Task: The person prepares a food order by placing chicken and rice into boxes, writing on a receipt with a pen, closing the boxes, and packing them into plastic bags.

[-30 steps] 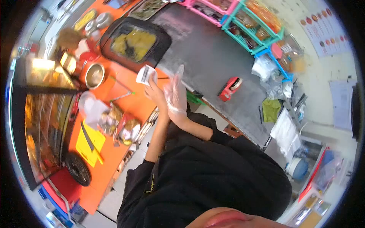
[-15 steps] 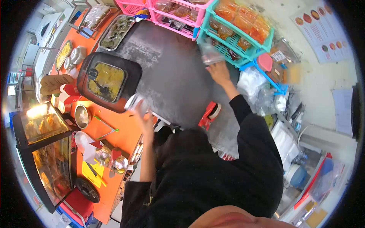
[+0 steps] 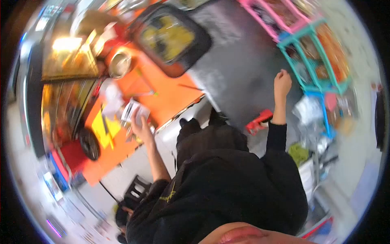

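Note:
In the head view, my left hand point(image 3: 142, 129) is closed on a white printed packet point(image 3: 136, 110) with dark bars on it, blurred by motion. It is above the edge of the orange table point(image 3: 168, 95), near small wrapped items. My right hand point(image 3: 282, 84) hangs over the dark grey worktop point(image 3: 243, 77) with its fingers curled in, and nothing shows in it. Just right of it stands the teal basket rack point(image 3: 313, 61) with bagged goods. Below that hand, a red object point(image 3: 258, 121) lies on the worktop.
A black-rimmed tray of yellow food point(image 3: 172, 38) sits at the upper middle. On the orange table are a metal bowl point(image 3: 120, 64) and a yellow sheet point(image 3: 103, 128). A lit glass food case point(image 3: 67, 97) stands left. Pink baskets point(image 3: 276, 16) are at the back; a black chair point(image 3: 138, 189) stands below.
The view has turned toward the orange table. My left hand has carried the white packet over it. My right hand has drawn away from the teal rack, and the clear item is no longer in it.

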Demonstrator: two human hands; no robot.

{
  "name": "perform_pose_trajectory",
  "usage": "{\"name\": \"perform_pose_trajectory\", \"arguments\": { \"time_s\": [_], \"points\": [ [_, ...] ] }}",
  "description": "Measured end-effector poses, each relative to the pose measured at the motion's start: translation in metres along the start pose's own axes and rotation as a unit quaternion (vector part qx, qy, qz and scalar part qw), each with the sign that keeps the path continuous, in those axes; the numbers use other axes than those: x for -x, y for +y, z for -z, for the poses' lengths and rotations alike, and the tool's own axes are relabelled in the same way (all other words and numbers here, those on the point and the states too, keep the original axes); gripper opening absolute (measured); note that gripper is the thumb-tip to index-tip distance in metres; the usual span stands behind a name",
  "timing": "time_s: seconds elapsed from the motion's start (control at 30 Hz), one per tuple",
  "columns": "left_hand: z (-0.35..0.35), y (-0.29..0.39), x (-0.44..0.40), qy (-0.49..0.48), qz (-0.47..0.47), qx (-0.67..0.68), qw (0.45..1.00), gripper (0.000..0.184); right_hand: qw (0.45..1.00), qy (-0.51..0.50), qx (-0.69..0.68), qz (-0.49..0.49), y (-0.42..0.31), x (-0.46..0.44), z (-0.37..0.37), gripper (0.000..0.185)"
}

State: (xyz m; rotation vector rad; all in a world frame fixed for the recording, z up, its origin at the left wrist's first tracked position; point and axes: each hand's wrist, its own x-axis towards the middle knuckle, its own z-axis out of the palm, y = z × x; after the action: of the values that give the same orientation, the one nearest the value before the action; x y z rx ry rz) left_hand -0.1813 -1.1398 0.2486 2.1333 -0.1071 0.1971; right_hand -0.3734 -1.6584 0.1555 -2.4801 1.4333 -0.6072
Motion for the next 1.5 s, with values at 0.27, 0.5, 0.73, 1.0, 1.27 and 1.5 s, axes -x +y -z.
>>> {"name": "perform_pose_trajectory", "arguments": {
  "time_s": [0.27, 0.5, 0.73, 1.0, 1.27, 1.5],
  "points": [
    [0.167, -0.021, 0.006, 0.292, 0.069, 0.086, 0.950, 0.030, 0.758, -0.363, -0.405, 0.361, -0.358, 0.218, -0.087, 0.018],
    [0.312, -0.106, 0.087, 0.419, 0.164, 0.036, 0.892, 0.030, 0.675, -0.476, -0.299, 0.479, -0.576, 0.388, -0.144, 0.020],
    [0.369, -0.165, 0.122, 0.446, 0.227, 0.073, 0.863, 0.031, 0.701, -0.502, -0.264, 0.433, -0.598, 0.448, -0.219, 0.035],
    [0.385, -0.180, 0.068, 0.373, 0.203, 0.070, 0.903, 0.029, 0.748, -0.420, -0.237, 0.456, -0.609, 0.412, -0.189, 0.031],
    [0.330, -0.138, 0.025, 0.131, 0.163, 0.177, 0.962, 0.038, 0.849, -0.315, -0.306, 0.293, -0.503, 0.356, -0.081, 0.025],
    [0.099, -0.121, 0.034, -0.356, 0.038, 0.258, 0.897, 0.058, 0.913, -0.164, 0.022, 0.372, -0.317, 0.247, -0.150, 0.028]
  ]
}}
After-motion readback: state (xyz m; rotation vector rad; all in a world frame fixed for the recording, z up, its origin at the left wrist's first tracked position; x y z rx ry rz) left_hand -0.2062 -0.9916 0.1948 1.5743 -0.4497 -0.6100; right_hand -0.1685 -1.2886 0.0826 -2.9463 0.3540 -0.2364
